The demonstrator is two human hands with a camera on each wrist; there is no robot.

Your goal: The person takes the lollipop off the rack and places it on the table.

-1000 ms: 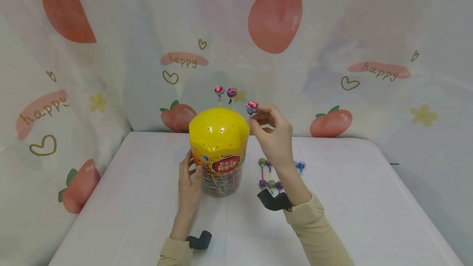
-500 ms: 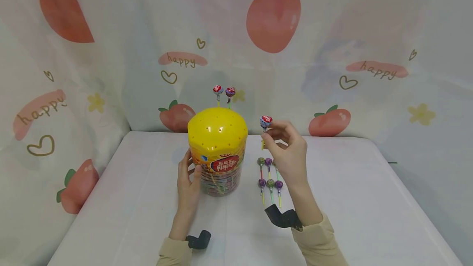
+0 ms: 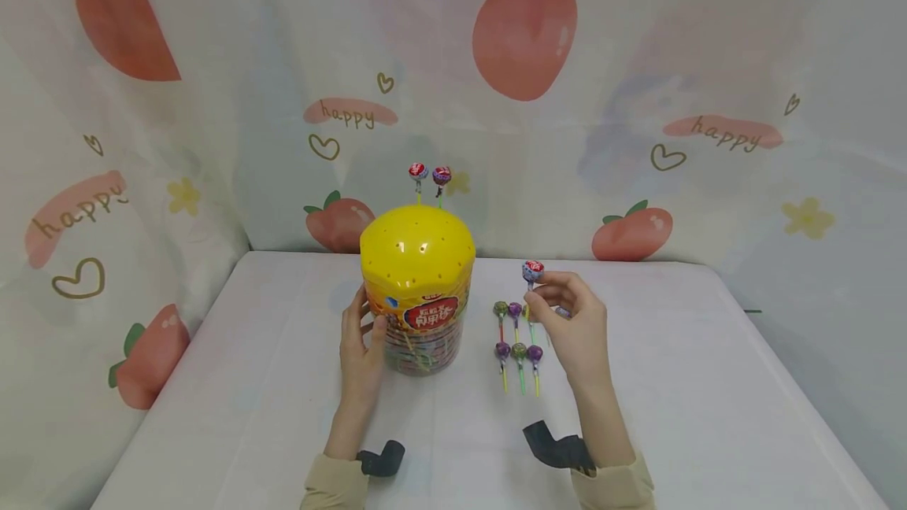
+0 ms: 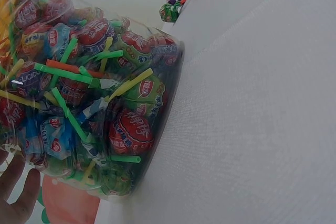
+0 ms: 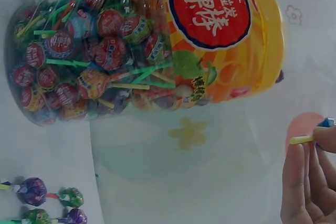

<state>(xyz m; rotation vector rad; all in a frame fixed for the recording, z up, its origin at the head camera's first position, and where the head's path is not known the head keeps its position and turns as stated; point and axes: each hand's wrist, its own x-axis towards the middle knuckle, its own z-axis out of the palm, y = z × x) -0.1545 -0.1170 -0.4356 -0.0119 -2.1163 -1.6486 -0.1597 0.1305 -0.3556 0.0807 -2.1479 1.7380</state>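
Note:
A clear jar (image 3: 425, 345) full of wrapped lollipops, with a yellow domed lid (image 3: 418, 246) pierced by small holes, stands upright on the table. My left hand (image 3: 363, 368) holds its left side, thumb in front and fingers round the back. Two lollipops (image 3: 418, 171) stand stick-down in the back of the lid. To the right of the jar, my right hand (image 3: 575, 329) pinches a red-and-blue lollipop (image 3: 532, 271) upright by its stick; in the right wrist view the yellow stick (image 5: 301, 140) pokes out past the fingertips. Loose lollipops (image 3: 520, 352) lie beneath that hand.
The loose lollipops lie in two short rows on the white-covered table (image 3: 439, 447), right of the jar. My right hand partly hides the far row. Behind stands a fruit-printed backdrop (image 3: 524, 38). Each wrist wears a black mount (image 3: 383, 459).
My right hand has carried its lollipop away from the lid's right edge, rightward and down, over the loose lollipops. My left hand and the jar have stayed put.

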